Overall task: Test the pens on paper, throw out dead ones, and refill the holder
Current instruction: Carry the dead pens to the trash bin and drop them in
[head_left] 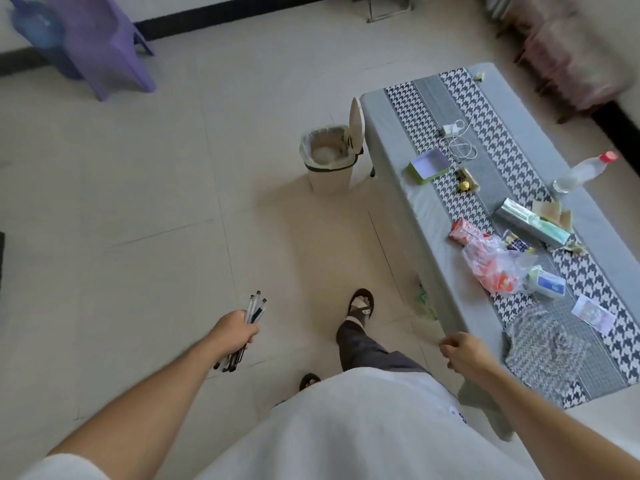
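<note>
My left hand [232,332] grips a bundle of several pens [255,308]; their ends stick out above and below my fist, over the tiled floor. My right hand [462,353] hangs by the near corner of the low table, fingers loosely curled, holding nothing. A beige waste bin [329,157] with a plastic liner stands on the floor ahead, its lid flipped up, just left of the table's far end. No paper sheet or pen holder shows clearly.
The low table [391,119] with a grey and houndstooth cloth runs along the right. It bears a green box [429,166], a charger cable [457,140], a bottle [585,171], snack bags [491,265] and a mesh cover [543,344]. A purple stool [104,46] stands far left. My sandalled foot [362,306] steps forward.
</note>
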Demonstrator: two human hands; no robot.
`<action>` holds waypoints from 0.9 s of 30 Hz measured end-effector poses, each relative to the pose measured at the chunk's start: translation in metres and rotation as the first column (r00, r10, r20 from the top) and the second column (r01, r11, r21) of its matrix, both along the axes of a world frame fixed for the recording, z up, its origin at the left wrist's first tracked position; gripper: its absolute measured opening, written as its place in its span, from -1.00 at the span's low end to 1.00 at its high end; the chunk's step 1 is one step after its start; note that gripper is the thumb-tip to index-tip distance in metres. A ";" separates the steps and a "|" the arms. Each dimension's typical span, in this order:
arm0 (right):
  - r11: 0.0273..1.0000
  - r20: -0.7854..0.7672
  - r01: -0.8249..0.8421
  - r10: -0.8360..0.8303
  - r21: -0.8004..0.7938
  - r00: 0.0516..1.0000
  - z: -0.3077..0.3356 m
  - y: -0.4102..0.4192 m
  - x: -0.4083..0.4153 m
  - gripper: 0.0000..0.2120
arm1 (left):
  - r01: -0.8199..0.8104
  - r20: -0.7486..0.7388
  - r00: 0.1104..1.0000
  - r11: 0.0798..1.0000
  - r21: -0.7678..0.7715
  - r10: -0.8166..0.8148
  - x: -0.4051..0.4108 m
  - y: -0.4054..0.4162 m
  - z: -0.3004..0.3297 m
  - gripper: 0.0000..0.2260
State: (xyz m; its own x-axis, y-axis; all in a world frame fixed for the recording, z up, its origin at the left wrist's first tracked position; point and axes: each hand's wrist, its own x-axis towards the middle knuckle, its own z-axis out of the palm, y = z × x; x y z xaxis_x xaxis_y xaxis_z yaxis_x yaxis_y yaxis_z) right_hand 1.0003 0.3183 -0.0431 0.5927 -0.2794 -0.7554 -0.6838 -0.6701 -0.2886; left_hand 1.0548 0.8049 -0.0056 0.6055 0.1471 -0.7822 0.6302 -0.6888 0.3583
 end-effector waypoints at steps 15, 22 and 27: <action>0.965 0.112 -0.255 0.248 0.057 0.962 0.018 0.008 0.373 -0.82 | -0.071 -0.066 0.995 0.997 0.025 0.073 0.248 -0.038 0.015 -0.99; 0.971 0.000 -0.236 0.236 0.045 0.972 0.008 0.014 0.443 -0.83 | -0.001 -0.132 0.991 0.998 -0.068 -0.008 0.391 -0.039 -0.012 -0.96; 0.994 -0.046 -0.109 0.108 -0.002 0.993 0.015 0.017 0.480 -0.84 | 0.084 -0.200 0.974 0.991 -0.102 -0.103 0.509 -0.040 -0.029 -0.94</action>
State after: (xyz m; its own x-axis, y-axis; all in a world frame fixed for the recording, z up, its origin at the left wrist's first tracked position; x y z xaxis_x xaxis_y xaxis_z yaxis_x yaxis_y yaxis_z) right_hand 1.4801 0.3350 -0.0285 0.5846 -0.2191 -0.7812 -0.6194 -0.7424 -0.2553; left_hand 1.5641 0.7647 -0.0344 0.4394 0.0189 -0.8981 0.6311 -0.7179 0.2937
